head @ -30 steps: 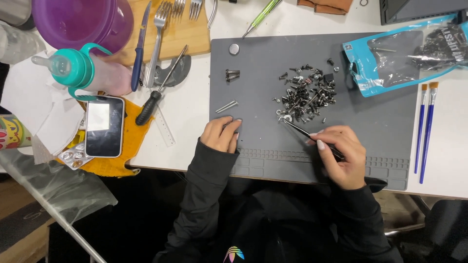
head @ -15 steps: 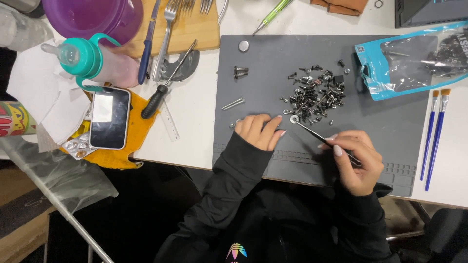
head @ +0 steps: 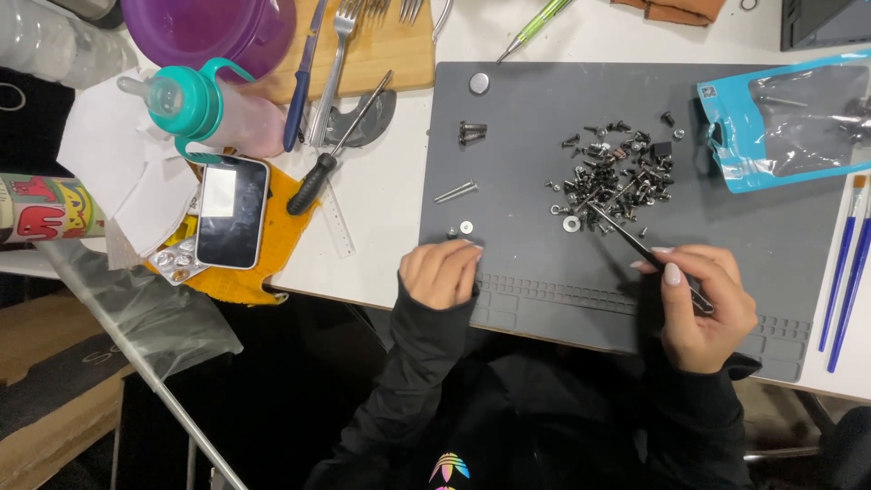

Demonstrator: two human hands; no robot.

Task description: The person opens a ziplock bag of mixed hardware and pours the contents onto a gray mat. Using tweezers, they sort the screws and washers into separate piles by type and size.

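Grey rubber makes up the big flat mat (head: 544, 136) on the white bench (head: 390, 218), and its near edge has rows of little square bumps. Much here is cut off by the edge of the view: the purple bowl (head: 209, 27), the forks (head: 363, 14) on the wooden board (head: 390, 54), and the dark thing in the top right corner. The person's body is mostly hidden in a black sleeve and top. The right hand (head: 699, 304) holds thin black tweezers (head: 635, 238), with the fingers (head: 671, 272) pinched narrow around the back end, which is hidden in the fist. The pointed tip reaches to the edge of a pile of small dark screws (head: 617, 177), just beside a round silver washer (head: 572, 223). I cannot tell if the tip grips anything, it is too small. The screws are shiny and tangled, so single ones are hard to pick out. The left hand (head: 442, 272) rests on the mat with its fingers curled in a loose fist, holding nothing that I can see; a tiny washer (head: 466, 227) lies just past its knuckles. A long screw (head: 455, 191) lies farther up. A blue and clear plastic bag (head: 780, 118) lies on the right, partly cut off. Two blue brushes (head: 844, 272) lie at the right edge. A black screwdriver (head: 327, 159) and a phone (head: 231, 210) sit to the left.
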